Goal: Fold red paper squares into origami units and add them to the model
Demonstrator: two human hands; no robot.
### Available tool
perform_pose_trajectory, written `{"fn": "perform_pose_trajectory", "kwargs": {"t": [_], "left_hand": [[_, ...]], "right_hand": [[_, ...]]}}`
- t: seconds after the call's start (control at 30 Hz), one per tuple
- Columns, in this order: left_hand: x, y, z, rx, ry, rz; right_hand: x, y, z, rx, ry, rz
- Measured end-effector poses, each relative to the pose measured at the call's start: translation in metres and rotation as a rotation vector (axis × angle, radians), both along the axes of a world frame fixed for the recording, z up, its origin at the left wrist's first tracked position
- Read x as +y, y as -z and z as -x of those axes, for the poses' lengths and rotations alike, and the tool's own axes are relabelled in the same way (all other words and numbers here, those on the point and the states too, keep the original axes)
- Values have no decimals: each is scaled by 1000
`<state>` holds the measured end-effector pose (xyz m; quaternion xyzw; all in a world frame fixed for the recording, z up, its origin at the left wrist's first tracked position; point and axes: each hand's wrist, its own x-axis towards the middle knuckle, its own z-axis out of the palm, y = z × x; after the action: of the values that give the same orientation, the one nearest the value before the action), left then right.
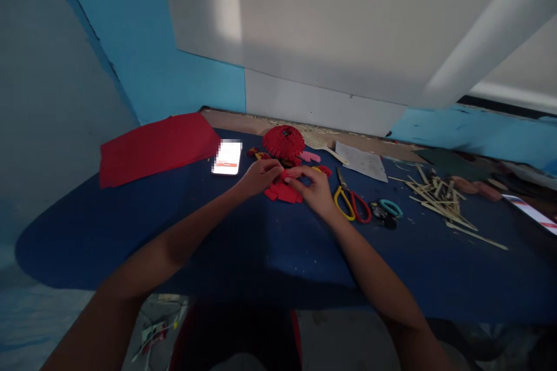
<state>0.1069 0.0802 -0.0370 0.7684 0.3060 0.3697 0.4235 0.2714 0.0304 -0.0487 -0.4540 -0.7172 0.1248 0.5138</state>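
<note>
My left hand (261, 176) and my right hand (314, 186) meet over the middle of the blue table (243, 243). Both are closed, fingertips pinching a small red paper piece (285, 174) between them. Just under the fingers lie several cut red paper pieces (284, 192), partly covered by the hands. Right behind them sits a round, fringed red paper ornament (284, 141) with a dark opening on top. Scissors (351, 200) with one yellow and one red handle lie to the right of my right hand, blades pointing away from me.
Left are a large red paper sheet (156, 148) and a lit phone (227, 157). Toward the right lie pink paper (310, 156), a white sheet (361, 161), a teal-handled tool (390, 207), a pile of thin sticks (441, 197) and another lit screen (531, 213). A wall stands behind.
</note>
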Motion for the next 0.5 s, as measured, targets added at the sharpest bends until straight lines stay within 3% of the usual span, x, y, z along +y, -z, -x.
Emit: {"fn": "perform_pose_trajectory", "kwargs": {"t": [0.17,0.37,0.5], "left_hand": [[-4,-3,-1,75,135,-55],[-5,-7,6,123,210,-175],[-3,-6,11,332,161,-536]], "right_hand": [[-2,-3,-1,-82,-10,-90],[-2,-6,-5,-178,9,-127],[-4,-6,-8,-318,-20,-107]]}}
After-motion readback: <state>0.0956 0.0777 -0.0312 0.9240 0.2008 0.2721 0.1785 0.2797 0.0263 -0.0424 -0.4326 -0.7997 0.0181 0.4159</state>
